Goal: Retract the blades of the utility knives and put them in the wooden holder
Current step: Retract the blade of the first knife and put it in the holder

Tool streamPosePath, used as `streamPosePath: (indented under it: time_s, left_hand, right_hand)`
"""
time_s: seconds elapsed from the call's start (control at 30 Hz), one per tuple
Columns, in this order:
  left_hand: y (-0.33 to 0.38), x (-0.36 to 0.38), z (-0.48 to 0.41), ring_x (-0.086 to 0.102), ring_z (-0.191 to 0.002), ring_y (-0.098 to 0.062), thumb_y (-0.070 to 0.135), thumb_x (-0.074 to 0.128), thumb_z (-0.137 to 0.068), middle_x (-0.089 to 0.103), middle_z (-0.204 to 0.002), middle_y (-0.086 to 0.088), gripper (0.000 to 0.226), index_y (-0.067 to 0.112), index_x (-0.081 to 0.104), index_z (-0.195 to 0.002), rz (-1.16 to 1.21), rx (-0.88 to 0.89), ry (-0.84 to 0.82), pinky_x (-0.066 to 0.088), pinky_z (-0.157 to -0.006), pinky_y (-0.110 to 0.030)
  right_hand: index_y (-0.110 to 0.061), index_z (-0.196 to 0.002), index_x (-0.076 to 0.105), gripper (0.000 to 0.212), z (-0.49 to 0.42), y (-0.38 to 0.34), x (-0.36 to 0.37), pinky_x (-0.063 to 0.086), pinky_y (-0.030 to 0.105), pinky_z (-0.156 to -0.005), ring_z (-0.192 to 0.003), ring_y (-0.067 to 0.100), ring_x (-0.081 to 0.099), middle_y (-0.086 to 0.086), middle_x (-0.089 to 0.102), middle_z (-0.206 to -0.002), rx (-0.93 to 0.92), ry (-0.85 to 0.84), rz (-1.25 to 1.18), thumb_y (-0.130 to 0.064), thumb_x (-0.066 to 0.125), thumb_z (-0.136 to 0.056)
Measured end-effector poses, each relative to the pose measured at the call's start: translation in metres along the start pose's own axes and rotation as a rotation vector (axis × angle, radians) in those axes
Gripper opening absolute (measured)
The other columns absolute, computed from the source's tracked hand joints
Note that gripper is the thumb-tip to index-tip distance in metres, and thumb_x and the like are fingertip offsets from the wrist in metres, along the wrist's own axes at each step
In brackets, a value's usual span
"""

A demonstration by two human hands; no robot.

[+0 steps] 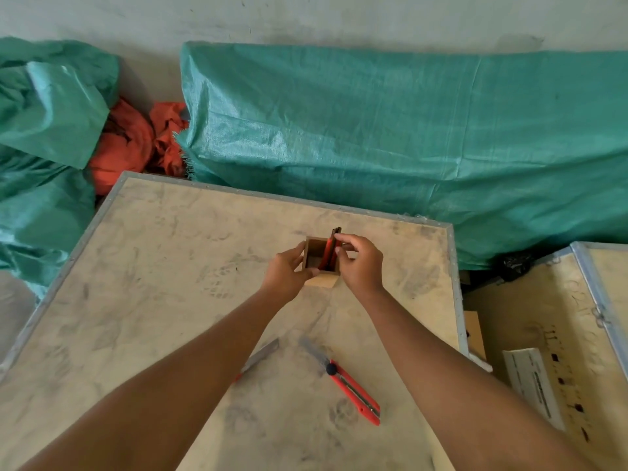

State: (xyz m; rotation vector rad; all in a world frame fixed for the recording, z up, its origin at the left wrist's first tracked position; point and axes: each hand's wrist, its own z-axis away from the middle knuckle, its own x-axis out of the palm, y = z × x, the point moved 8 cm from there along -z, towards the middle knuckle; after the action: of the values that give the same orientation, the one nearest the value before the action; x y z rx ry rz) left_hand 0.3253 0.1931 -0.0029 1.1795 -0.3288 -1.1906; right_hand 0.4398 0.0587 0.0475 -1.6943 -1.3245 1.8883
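Standing nearly upright in the wooden holder (pixel 314 258), one red utility knife (pixel 331 248) points its dark end up and away, pinched by the right hand (pixel 360 263). The left hand (pixel 287 270) grips the holder's left wall. Nearer than both hands lie two more knives — one red knife (pixel 353 390), blade out toward the holder, another knife (pixel 260 358) half hidden under the left forearm. Bare board (pixel 142 266) spreads leftward to its metal edge.

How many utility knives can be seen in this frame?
3. One stands in the wooden holder, under the right hand. One lies on the board with blade out. A third lies partly hidden under the left forearm, blade showing. Others could be hidden.
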Motion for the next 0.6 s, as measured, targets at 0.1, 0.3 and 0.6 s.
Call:
streamPosePath:
  time_s: [0.1, 0.3, 0.6]
  left_hand:
    - [0.003, -0.001, 0.005, 0.049, -0.137, -0.023, 0.015, 0.079, -0.083, 0.051, -0.148, 0.0, 0.073, 0.017, 0.044, -0.148, 0.024, 0.015, -0.002, 0.045, -0.107, -0.042]
    - [0.006, -0.02, 0.03, 0.056, -0.13, -0.024, 0.031, 0.08, -0.082, 0.052, -0.148, -0.002, 0.072, 0.018, 0.047, -0.146, 0.037, 0.066, 0.023, 0.05, -0.092, -0.032]
    - [-0.023, -0.083, 0.094, 0.068, -0.107, -0.014, 0.029, 0.08, -0.082, 0.066, -0.133, 0.002, 0.051, 0.021, 0.065, -0.13, 0.061, 0.074, 0.073, 0.056, -0.087, -0.029]
  right_hand:
    - [-0.008, -0.119, 0.075, 0.031, 0.006, -0.001, -0.002, 0.058, 0.032, -0.093, -0.1, 0.023, 0.072, 0.011, 0.076, -0.116, 0.029, -0.005, -0.022, 0.001, 0.071, -0.09]
    - [-0.008, -0.118, 0.076, 0.031, 0.033, -0.013, -0.014, 0.059, 0.031, -0.09, -0.094, 0.024, 0.073, 0.011, 0.077, -0.114, 0.039, 0.043, -0.065, 0.001, 0.071, -0.089]
    - [-0.008, -0.118, 0.075, 0.029, 0.104, -0.057, 0.005, 0.046, -0.003, -0.076, -0.088, 0.009, 0.065, 0.006, 0.076, -0.115, 0.052, -0.02, -0.126, 0.0, 0.071, -0.09]
